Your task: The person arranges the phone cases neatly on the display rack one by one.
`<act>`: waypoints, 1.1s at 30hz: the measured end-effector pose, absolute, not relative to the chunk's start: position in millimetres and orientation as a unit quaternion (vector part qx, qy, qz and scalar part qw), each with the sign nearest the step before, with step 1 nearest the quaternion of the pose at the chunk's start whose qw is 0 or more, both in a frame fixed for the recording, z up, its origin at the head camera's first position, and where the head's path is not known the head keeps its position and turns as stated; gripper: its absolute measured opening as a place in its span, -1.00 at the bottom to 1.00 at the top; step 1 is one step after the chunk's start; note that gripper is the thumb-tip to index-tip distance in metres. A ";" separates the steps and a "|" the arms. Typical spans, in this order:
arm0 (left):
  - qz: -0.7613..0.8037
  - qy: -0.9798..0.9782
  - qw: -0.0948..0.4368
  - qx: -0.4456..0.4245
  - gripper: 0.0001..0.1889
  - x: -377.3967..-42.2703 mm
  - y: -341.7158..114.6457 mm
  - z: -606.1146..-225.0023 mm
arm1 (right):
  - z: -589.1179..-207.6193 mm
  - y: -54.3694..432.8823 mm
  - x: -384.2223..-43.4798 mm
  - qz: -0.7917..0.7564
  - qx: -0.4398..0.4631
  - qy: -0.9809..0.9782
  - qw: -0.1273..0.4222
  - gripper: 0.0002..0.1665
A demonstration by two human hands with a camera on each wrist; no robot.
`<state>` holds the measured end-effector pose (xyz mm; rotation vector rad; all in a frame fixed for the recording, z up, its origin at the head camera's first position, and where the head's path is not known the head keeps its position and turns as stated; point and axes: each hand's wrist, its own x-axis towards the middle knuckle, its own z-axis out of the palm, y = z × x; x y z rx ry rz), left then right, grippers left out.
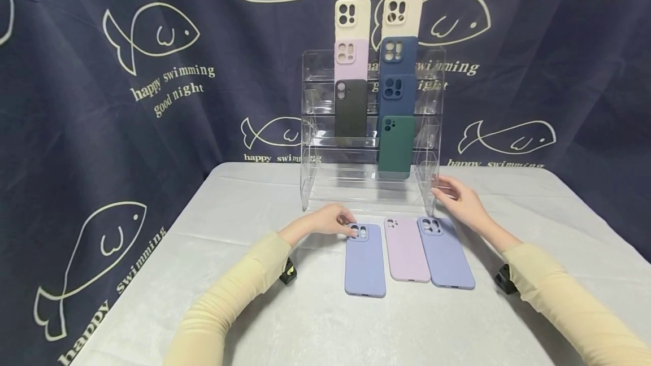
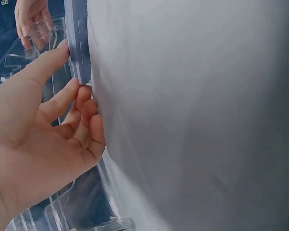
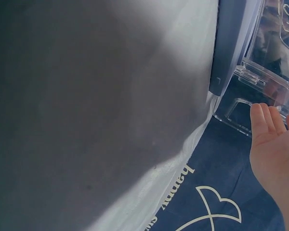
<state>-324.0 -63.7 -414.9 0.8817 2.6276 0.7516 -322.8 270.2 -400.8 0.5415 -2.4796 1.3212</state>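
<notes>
A periwinkle-blue phone case lies face down on the table, camera cutouts toward the rack. My left hand pinches its upper left corner; the left wrist view shows the thumb on its face and the index finger at its edge. To its right lie a lilac phone case and a second periwinkle-blue phone case, side by side. My right hand is beside the right side panel of the clear acrylic rack. Its fingers are extended and hold nothing; whether they touch the panel I cannot tell.
Several phone cases stand in two columns on the rack's tiers: white, lilac and black on the left; white, dark blue and green on the right. A navy fish-print curtain hangs behind the white-covered table.
</notes>
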 end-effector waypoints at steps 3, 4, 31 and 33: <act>0.264 0.908 0.133 0.298 -0.66 -324.4 -64.5 -414.9 | -409.4 274.7 -330.4 0.455 0.187 -0.859 0.143 -0.47; 0.264 0.908 0.131 0.297 -0.68 -324.3 -64.5 -414.6 | -411.7 276.0 -332.3 0.455 0.188 -0.858 0.145 -0.46; 0.347 0.889 0.025 0.298 -0.63 -321.5 -69.1 -399.5 | -387.6 261.2 -308.8 0.457 0.200 -0.855 0.145 -0.51; 0.362 0.883 0.003 0.298 -0.63 -320.9 -69.7 -397.6 | -387.5 261.3 -308.9 0.457 0.199 -0.855 0.145 -0.51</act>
